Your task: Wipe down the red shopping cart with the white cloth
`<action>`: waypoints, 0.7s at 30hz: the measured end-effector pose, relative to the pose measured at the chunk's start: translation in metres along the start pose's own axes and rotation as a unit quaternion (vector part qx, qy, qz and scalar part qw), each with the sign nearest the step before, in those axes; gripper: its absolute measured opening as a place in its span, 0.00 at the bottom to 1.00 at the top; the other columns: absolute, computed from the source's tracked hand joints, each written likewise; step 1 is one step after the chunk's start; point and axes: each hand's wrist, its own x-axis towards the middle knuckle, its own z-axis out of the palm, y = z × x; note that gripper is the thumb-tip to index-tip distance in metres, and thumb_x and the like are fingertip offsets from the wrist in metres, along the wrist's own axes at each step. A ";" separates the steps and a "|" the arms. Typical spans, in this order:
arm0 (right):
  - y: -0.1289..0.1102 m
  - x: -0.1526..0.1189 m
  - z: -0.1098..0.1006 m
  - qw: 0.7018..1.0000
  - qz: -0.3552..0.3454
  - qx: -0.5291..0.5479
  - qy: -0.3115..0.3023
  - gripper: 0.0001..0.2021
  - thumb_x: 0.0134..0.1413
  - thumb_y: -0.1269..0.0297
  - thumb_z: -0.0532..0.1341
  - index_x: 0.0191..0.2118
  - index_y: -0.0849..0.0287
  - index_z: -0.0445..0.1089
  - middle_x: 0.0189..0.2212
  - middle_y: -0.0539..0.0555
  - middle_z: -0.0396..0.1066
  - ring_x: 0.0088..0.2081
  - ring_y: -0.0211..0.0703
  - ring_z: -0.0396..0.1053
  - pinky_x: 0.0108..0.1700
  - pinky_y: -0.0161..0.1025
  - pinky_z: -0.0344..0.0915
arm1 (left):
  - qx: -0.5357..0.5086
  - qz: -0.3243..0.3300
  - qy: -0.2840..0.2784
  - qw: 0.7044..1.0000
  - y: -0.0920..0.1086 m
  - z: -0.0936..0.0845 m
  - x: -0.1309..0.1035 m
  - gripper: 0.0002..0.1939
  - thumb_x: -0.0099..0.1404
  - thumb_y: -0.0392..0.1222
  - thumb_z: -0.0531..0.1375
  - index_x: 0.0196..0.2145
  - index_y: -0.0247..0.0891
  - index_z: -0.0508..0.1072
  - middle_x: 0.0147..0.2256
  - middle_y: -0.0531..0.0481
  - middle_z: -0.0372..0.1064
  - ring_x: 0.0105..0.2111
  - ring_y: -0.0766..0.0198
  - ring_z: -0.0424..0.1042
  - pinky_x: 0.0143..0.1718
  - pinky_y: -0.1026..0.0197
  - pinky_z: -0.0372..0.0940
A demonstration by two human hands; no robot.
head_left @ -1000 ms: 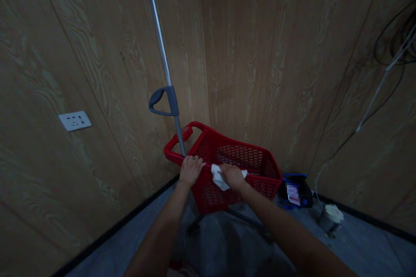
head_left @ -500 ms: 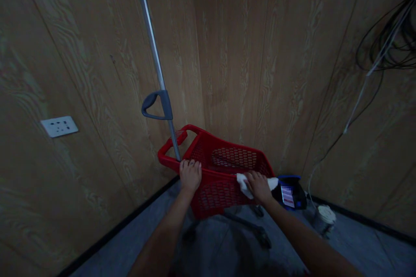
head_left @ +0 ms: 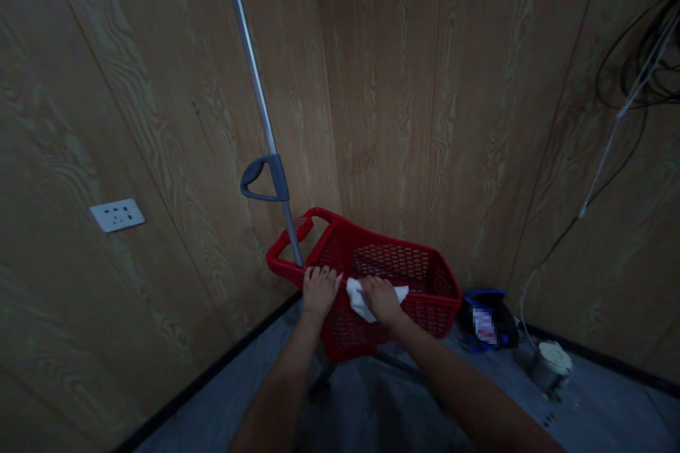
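Head view: right hand point(head_left: 380, 299), fingers clasping cloth point(head_left: 358, 303), on near rim point(head_left: 433, 297) of basket point(head_left: 346, 331). Left hand point(head_left: 320, 291), fingers hooked over rim. Long axis left–right; right hand nearer right end.

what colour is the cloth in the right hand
The cloth is white, seen best in the head view.

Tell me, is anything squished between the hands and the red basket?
Yes, a white cloth is between the right hand's grip and the near rim of the red basket. The left hand's grip is on that same rim, farther left, with nothing visible in between.
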 end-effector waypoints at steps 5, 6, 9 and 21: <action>0.080 -0.053 -0.005 0.998 0.025 -0.045 -0.020 0.15 0.61 0.59 0.46 0.45 0.56 0.65 0.41 0.56 0.67 0.42 0.45 0.62 0.42 0.40 0.53 | 0.001 -0.003 0.005 1.000 -0.003 0.004 -0.001 0.16 0.65 0.47 0.46 0.31 0.40 0.70 0.33 0.45 0.68 0.37 0.57 0.62 0.48 0.49 0.50; 0.098 -0.064 -0.006 0.998 0.031 -0.053 -0.017 0.15 0.61 0.58 0.46 0.45 0.57 0.65 0.40 0.57 0.67 0.42 0.45 0.62 0.43 0.40 0.53 | 0.002 -0.003 0.007 1.000 -0.002 0.005 -0.001 0.16 0.65 0.47 0.46 0.31 0.40 0.71 0.33 0.45 0.68 0.37 0.57 0.62 0.48 0.49 0.50; 0.138 -0.092 -0.009 0.996 0.062 -0.067 -0.011 0.16 0.60 0.57 0.47 0.46 0.58 0.65 0.40 0.57 0.67 0.43 0.46 0.62 0.44 0.40 0.52 | 0.006 -0.013 0.015 1.000 0.004 0.006 -0.001 0.16 0.65 0.45 0.46 0.31 0.39 0.71 0.34 0.45 0.68 0.38 0.56 0.62 0.48 0.49 0.50; 0.000 0.000 -0.005 0.999 0.033 0.022 -0.017 0.15 0.60 0.63 0.48 0.52 0.57 0.60 0.42 0.57 0.66 0.43 0.45 0.63 0.44 0.39 0.55 | -0.019 -0.067 0.031 0.997 0.023 0.006 0.003 0.17 0.64 0.41 0.45 0.31 0.38 0.73 0.33 0.43 0.69 0.39 0.54 0.62 0.51 0.46 0.49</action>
